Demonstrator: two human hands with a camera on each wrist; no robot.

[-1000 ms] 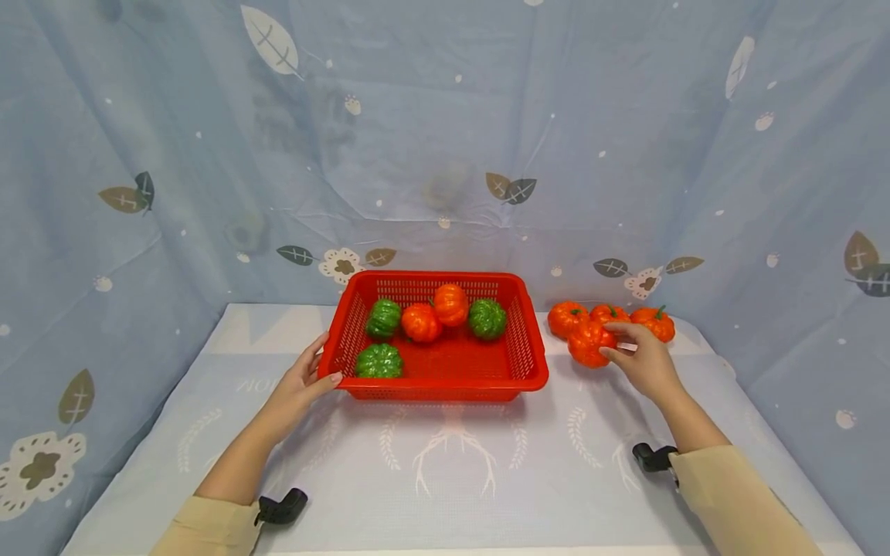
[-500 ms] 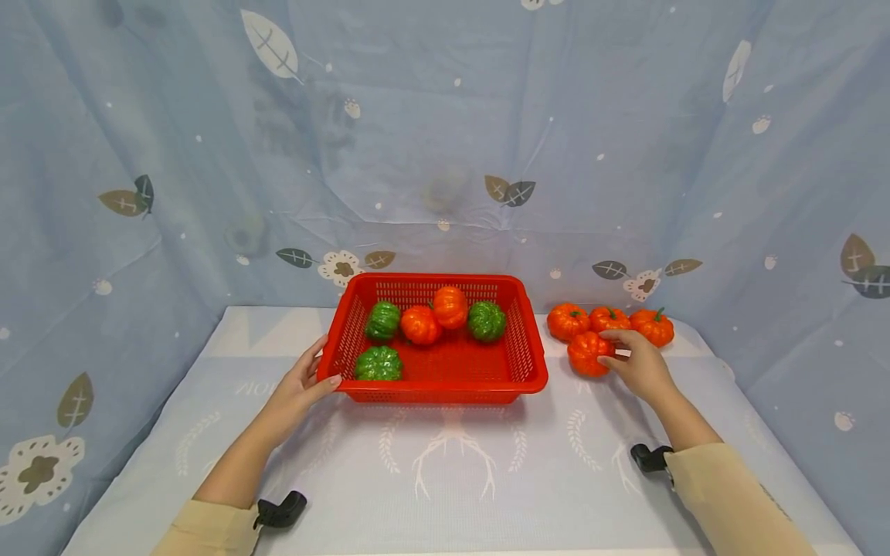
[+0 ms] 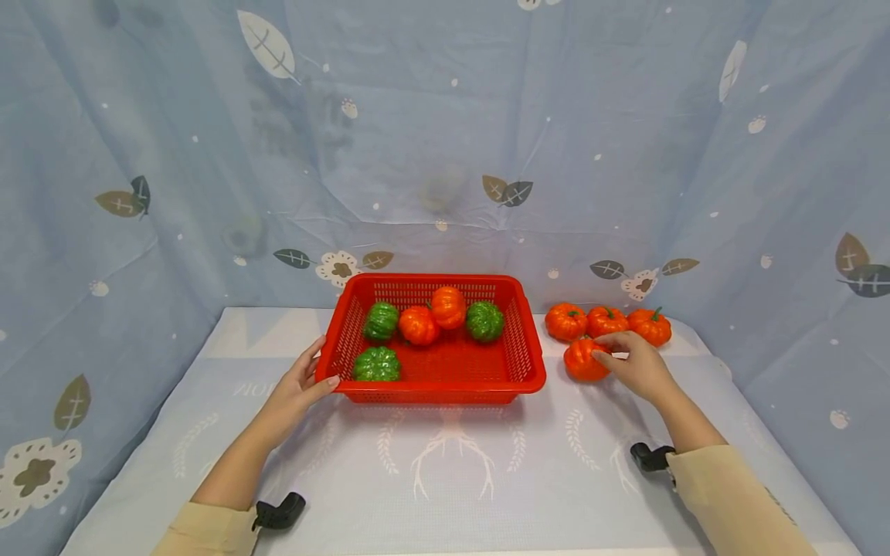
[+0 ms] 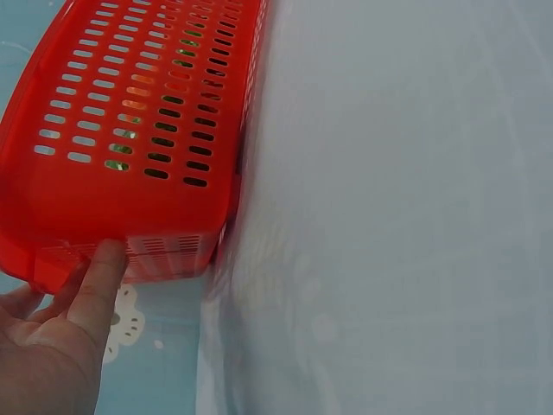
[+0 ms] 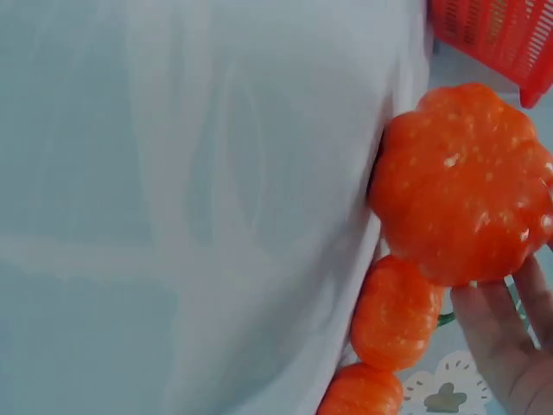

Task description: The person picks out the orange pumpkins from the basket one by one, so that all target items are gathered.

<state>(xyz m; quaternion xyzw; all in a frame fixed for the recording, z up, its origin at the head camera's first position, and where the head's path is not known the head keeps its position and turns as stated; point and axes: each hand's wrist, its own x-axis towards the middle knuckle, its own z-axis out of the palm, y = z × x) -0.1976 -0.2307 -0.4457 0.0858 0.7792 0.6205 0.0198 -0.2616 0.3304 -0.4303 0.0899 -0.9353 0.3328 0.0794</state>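
My left hand grips the left end of a red plastic basket, thumb at the near corner of the rim. In the left wrist view the fingers lie against the basket's end. Inside sit three green pumpkins and two orange ones. Right of the basket, my right hand holds a small orange pumpkin by its right side, between thumb and fingers. The right wrist view shows this pumpkin large; whether it touches the table cannot be told.
Three more orange pumpkins stand in a row behind the held one, at the table's back right. A blue patterned curtain hangs behind and on both sides of the table.
My right hand has brought the orange pumpkin down and slightly towards me, apart from the row behind. The left hand and the basket stay in place.
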